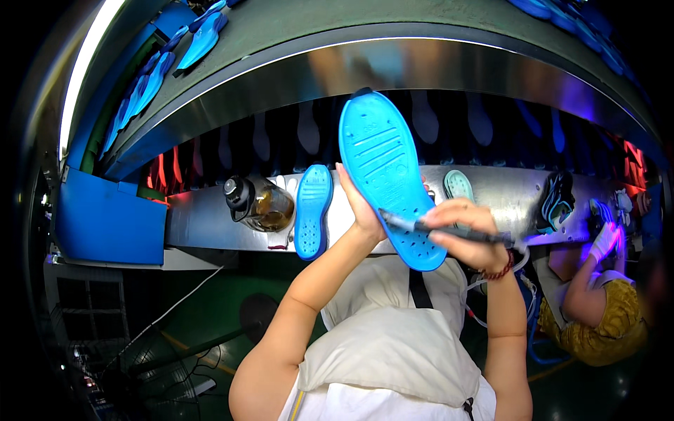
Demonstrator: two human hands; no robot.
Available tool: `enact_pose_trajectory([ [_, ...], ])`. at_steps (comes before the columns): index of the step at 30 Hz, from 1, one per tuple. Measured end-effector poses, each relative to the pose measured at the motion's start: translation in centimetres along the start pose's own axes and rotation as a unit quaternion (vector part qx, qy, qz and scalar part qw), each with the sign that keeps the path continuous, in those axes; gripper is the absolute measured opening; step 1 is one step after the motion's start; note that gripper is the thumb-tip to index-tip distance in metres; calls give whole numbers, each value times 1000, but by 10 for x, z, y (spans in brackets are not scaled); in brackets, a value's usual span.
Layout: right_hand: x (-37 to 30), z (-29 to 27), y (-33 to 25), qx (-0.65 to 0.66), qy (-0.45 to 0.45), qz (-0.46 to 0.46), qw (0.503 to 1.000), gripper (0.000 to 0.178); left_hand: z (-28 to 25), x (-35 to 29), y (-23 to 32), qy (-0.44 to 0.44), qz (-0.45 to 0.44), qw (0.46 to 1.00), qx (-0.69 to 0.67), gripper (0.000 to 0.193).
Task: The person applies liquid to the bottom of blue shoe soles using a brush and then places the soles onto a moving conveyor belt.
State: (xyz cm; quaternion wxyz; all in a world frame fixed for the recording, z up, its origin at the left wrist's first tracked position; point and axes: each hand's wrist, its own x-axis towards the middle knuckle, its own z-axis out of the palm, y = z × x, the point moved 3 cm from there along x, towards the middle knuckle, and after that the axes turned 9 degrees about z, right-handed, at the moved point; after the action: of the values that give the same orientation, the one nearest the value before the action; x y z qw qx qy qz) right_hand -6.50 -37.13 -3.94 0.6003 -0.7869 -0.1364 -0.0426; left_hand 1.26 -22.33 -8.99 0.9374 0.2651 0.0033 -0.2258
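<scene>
A bright blue shoe sole (382, 151) is tilted up in front of me, its grooved and perforated face showing. Along its left edge and behind it, my left hand (359, 207) grips it; some of those fingers are hidden. My right hand (467, 228) holds a slim black pen-like tool (456, 232), its tip at the sole's face near the holes. A small dark piece (361, 92) shows at the sole's far end. Another blue sole (313, 210) lies on the metal bench to the left, and a pale green sole (458, 186) lies behind my right hand.
A bottle of brown liquid (260, 203) stands on the metal bench (196, 217). Behind it runs a rack of hanging soles (425, 119) under a conveyor (351, 28). Dark-and-teal footwear (557, 203) lies at right, near a co-worker's gloved hand (604, 242). A fan (165, 379) stands lower left.
</scene>
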Motion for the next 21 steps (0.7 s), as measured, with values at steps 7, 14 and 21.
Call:
enact_pose_trajectory([
  [7,-5,-9,-3,0,67,-2,998,21,5,11,24,7,42,996,-79,102],
  [14,-17,-5,-3,195,-76,37,977,20,13,10,43,-52,65,997,0,102],
  [21,-16,-7,7,201,-108,30,973,21,23,11,51,-120,44,992,-8,103],
])
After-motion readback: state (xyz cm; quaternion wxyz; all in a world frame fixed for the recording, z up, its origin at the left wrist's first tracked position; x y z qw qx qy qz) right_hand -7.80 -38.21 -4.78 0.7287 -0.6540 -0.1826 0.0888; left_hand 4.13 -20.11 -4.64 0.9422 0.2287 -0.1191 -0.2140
